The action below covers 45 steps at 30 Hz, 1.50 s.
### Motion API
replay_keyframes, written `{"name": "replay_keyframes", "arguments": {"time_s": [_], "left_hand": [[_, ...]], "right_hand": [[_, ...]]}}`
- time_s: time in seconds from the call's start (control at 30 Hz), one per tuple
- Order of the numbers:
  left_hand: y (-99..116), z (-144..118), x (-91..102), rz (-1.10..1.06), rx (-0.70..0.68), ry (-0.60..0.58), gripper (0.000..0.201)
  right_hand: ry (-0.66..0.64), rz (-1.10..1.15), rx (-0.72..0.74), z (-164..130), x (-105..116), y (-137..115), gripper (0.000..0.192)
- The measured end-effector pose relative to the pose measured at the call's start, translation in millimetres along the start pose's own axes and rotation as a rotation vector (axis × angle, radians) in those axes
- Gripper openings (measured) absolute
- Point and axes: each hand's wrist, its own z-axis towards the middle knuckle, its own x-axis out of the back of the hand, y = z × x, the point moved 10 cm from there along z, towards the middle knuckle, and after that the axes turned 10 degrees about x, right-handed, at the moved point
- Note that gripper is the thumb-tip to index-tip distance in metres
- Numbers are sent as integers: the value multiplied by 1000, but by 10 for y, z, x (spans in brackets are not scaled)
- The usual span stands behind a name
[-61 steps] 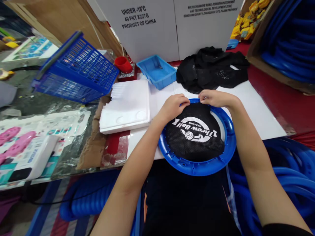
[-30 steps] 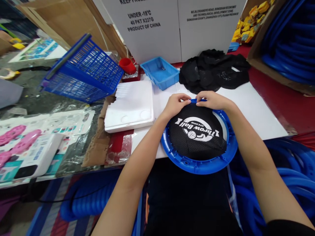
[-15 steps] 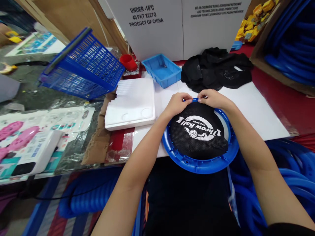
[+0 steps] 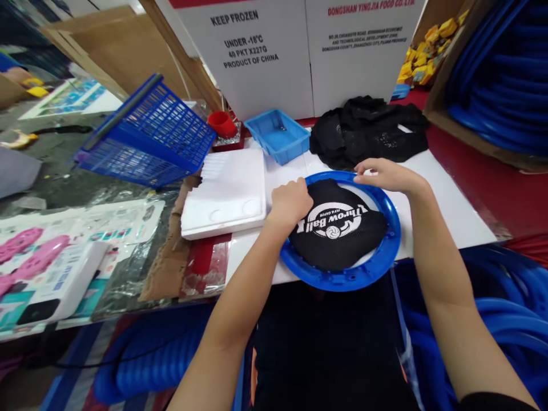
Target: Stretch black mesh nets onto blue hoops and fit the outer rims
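A blue plastic ring (image 4: pixel 342 279) lies at the table's near edge with a black mesh disc (image 4: pixel 338 251) inside it, printed "Throw Ball". The mesh sits loosely, and white shows between it and the ring on the right. My left hand (image 4: pixel 293 201) is closed around the ring's left upper rim, its fingertips partly hidden. At the upper right of the rim, my right hand (image 4: pixel 387 174) has bent fingers, with the thumb and forefinger apart and nothing visible between them. Behind the ring lies a heap of black mesh fabric (image 4: pixel 370 137).
A white foam slab (image 4: pixel 226 197) is left of the ring, beside a tilted blue basket (image 4: pixel 149 137). A light-blue tray (image 4: pixel 280 154) and a red cup (image 4: pixel 221 124) stand behind. A carton (image 4: pixel 432 123) of blue rings is at right; white boxes (image 4: pixel 274 85) wall off the back.
My left hand has moved from the ring's far edge to its left rim. My right hand has loosened its pinch and shifted right. The mesh now lies further from the far rim.
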Motion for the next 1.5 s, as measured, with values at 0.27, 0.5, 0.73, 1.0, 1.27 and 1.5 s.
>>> {"name": "replay_keyframes", "arguments": {"time_s": [0.27,0.5,0.73,1.0,1.27,1.5], "left_hand": [[-195,6,192,-305,-263,-4,28],[-55,233,-49,-627,-387,-145,20],[-87,352,-179,-773,-322,-215,13],[-171,420,-266,-946,-309,-378,15],[-141,362,4,-794,-276,-38,20],[631,-91,-33,-421,-756,-9,30]], "right_hand": [[-321,-135,-37,-70,-373,-96,46],[-341,-211,-113,-139,-354,-2,50],[-383,-232,-123,-200,-438,21,39],[-409,-166,-100,-183,-517,5,28],[-357,-83,-46,-194,-312,69,33],[-313,-185,-46,-133,-341,107,28]]}}
